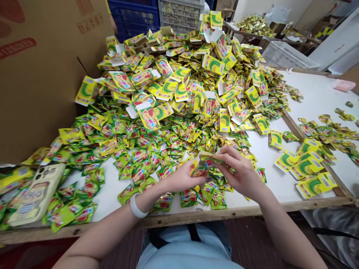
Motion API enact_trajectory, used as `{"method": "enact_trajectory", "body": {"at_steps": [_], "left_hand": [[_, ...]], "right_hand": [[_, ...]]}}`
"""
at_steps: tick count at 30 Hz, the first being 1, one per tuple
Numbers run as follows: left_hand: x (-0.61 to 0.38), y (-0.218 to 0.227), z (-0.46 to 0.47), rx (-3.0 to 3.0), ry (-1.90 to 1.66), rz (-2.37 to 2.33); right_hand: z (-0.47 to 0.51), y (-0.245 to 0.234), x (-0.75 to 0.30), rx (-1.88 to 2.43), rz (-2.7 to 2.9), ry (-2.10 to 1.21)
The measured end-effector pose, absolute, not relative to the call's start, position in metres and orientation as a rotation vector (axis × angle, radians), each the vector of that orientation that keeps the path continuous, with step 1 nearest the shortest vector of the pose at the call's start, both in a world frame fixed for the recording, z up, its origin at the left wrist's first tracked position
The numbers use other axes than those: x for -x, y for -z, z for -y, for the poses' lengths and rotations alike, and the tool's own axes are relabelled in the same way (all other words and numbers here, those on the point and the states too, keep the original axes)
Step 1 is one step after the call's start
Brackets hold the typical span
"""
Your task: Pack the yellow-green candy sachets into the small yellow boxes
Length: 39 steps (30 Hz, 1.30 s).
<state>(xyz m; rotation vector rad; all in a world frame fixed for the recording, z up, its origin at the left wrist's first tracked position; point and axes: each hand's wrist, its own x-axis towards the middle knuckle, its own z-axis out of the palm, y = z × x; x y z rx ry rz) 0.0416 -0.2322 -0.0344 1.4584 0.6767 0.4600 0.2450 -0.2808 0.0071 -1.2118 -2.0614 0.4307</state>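
Observation:
Near the front edge of the table, my left hand [181, 177] is closed around a small yellow printed box [195, 167]. Its thumb lies along the near side. My right hand [241, 172] pinches a green candy sachet [215, 162] at the box's right end, which faces it. Whether the sachet is partly inside the box cannot be made out. Loose green sachets [143, 153] with a watermelon print lie under and around both hands. Behind them rises a heap of yellow boxes [168, 89], several with white flaps standing open.
A big brown carton [50, 74] stands at the left. A phone in a pale case [37, 196] lies at the front left. Filled yellow boxes or similar ones [308, 166] lie at the right by a wooden divider strip [294, 127]. Crates [134, 16] stand behind the table.

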Motion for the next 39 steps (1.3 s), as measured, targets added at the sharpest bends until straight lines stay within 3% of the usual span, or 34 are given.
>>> {"method": "enact_trajectory", "body": {"at_steps": [6, 13, 22, 27, 32, 35, 39], "left_hand": [[-0.044, 0.038, 0.239, -1.618, -0.339, -0.612], [-0.046, 0.051, 0.243, -1.417, -0.306, -0.581], [-0.046, 0.05, 0.247, -1.575, -0.285, -0.545], [-0.043, 0.048, 0.252, -1.753, -0.334, -0.487], [-0.027, 0.05, 0.214, -2.227, -0.587, -1.047], [-0.024, 0.066, 0.201, -2.381, -0.433, -1.384], [-0.027, 0.08, 0.205, -2.438, -0.422, -1.34]], "right_hand": [[0.29, -0.01, -0.249, 1.261, 2.366, -0.53], [0.295, 0.014, -0.244, 1.232, 1.927, -0.521], [0.315, 0.024, -0.234, 1.19, 1.94, -0.941], [0.343, 0.027, -0.278, 1.449, 1.787, -0.562], [0.35, 0.014, -0.353, 2.07, 1.479, 0.552], [0.333, 0.028, -0.335, 1.917, 1.813, 0.377], [0.312, 0.067, -0.285, 1.668, 2.262, 0.112]]}}
